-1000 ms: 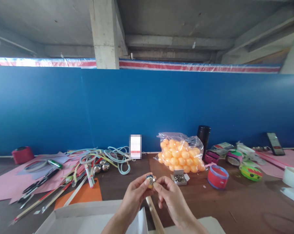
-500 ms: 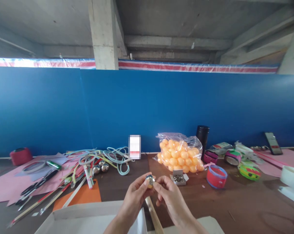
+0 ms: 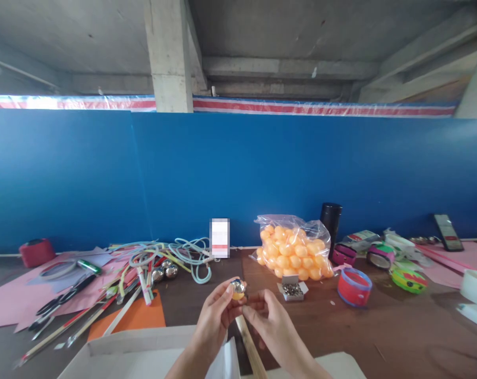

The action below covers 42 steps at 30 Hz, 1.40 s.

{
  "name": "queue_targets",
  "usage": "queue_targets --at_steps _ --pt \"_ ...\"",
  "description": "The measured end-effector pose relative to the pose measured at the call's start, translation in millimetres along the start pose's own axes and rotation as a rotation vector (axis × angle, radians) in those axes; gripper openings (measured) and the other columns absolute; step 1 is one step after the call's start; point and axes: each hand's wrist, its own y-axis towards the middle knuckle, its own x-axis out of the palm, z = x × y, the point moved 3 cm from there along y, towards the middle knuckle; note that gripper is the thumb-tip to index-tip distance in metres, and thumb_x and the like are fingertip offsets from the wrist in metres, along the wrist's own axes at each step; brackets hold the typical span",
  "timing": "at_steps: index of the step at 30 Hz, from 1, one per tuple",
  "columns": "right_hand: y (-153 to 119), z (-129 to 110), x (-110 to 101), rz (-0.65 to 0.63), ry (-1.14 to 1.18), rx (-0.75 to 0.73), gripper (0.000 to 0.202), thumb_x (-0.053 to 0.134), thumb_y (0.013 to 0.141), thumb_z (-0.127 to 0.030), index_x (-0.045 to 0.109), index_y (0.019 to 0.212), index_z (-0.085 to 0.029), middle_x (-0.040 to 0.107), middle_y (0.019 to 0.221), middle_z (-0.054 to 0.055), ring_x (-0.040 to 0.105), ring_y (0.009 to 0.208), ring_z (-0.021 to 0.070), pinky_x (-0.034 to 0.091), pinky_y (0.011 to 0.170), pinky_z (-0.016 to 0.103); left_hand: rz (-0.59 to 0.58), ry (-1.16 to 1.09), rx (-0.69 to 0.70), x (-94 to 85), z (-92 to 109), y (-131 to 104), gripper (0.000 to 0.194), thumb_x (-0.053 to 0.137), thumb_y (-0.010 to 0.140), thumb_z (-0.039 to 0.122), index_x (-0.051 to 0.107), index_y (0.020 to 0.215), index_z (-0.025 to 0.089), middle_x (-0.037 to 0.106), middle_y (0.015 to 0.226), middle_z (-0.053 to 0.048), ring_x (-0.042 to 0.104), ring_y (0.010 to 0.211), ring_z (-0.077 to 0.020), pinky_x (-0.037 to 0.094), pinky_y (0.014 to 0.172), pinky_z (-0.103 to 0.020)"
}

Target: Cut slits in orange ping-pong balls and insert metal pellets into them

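Blue partition, concrete pillar, striped sheeting behind.

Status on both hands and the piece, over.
Left hand gripping shiny ball. Right hand close beside it, fingers curled. Wooden stick below; open box of small metal pieces nearby.

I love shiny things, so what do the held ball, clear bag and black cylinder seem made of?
Held ball: mirror-bright on top, so polished metal or shiny coated plastic. Clear bag: thin, glossy plastic, transparent and crinkled. Black cylinder: smooth, faintly shiny, perhaps painted metal or plastic.
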Motion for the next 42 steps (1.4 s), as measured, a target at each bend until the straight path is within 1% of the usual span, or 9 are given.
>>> queue_targets --at_steps 2,5,9,13,25,30,34,37,42 --pt "-1 -6 0 0.021 0.017 -0.083 0.031 0.068 0.071 -0.034 0.057 0.096 -0.021 0.066 0.089 0.004 0.062 0.072 0.0185 0.050 0.056 0.025 -0.028 0.004 -0.013 4.2 -1 -2 0.033 0.063 0.074 0.031 0.063 0.102 0.013 0.067 0.095 -0.012 0.062 0.072 -0.0142 0.048 0.065 -0.025" --pt "-1 -11 2 -0.006 0.036 -0.155 0.039 0.070 0.070 -0.029 0.056 0.106 -0.022 0.064 0.103 0.006 0.060 0.090 0.0231 0.049 0.076 0.032 -0.027 0.000 -0.011 9.4 -2 -5 0.031 0.065 0.071 0.031 0.064 0.097 0.014 0.067 0.088 -0.010 0.062 0.074 -0.0146 0.047 0.068 -0.026" --pt "-1 -9 3 0.022 0.045 -0.168 0.043 0.067 0.072 -0.030 0.053 0.112 -0.022 0.063 0.106 0.007 0.061 0.087 0.0230 0.050 0.075 0.032 -0.038 0.004 0.021 14.8 -2 -9 0.027 0.065 0.072 0.031 0.063 0.094 0.016 0.066 0.090 -0.010 0.062 0.081 -0.0173 0.045 0.076 -0.029" --pt "-2 -8 4 0.028 -0.017 -0.183 0.038 0.065 0.074 -0.028 0.055 0.110 -0.023 0.065 0.099 0.005 0.062 0.080 0.0206 0.049 0.072 0.030 -0.097 0.017 0.019 18.2 -3 -10 0.023 0.060 0.076 0.030 0.062 0.092 0.014 0.065 0.090 -0.010 0.063 0.078 -0.0189 0.045 0.074 -0.032" --pt "-2 -13 1 0.081 -0.022 -0.215 0.027 0.062 0.076 -0.027 0.060 0.102 -0.023 0.066 0.099 0.006 0.061 0.085 0.0224 0.048 0.074 0.029 -0.161 0.035 0.006 20.9 -2 -11 0.019 0.057 0.078 0.026 0.061 0.093 0.015 0.063 0.088 -0.008 0.060 0.075 -0.0157 0.045 0.073 -0.031" --pt "-2 -13 0 0.096 -0.046 -0.222 0.025 0.060 0.078 -0.033 0.059 0.099 -0.020 0.065 0.095 0.005 0.060 0.076 0.0190 0.048 0.067 0.027 -0.009 0.225 0.044 14.1 -4 -3 0.035 0.067 0.068 0.037 0.062 0.095 0.015 0.064 0.090 -0.009 0.061 0.079 -0.0202 0.046 0.074 -0.035" --pt "-2 -11 -1 0.138 -0.022 -0.202 0.027 0.059 0.077 -0.037 0.056 0.097 -0.019 0.065 0.088 0.003 0.055 0.058 0.0136 0.046 0.054 0.023 0.261 0.416 0.223 11.8 23 -7 0.043 0.068 0.064 0.042 0.061 0.098 0.016 0.062 0.107 -0.012 0.056 0.102 -0.0254 0.042 0.087 -0.035" --pt "-1 -9 0 0.168 -0.057 -0.180 0.025 0.058 0.077 -0.036 0.056 0.094 -0.019 0.064 0.084 0.002 0.049 0.050 0.0105 0.042 0.048 0.021 0.320 0.450 0.338 36.4 59 -25 0.039 0.062 0.070 0.043 0.060 0.101 0.018 0.060 0.113 -0.010 0.053 0.108 -0.0249 0.039 0.092 -0.036" --pt "-3 -11 -1 0.162 -0.080 -0.222 0.026 0.059 0.076 -0.035 0.055 0.096 -0.019 0.064 0.084 0.001 0.048 0.050 0.0094 0.043 0.052 0.021 0.105 0.413 0.460 121.1 114 -73 0.028 0.059 0.073 0.038 0.063 0.097 0.022 0.064 0.105 -0.006 0.055 0.104 -0.0219 0.041 0.091 -0.033"
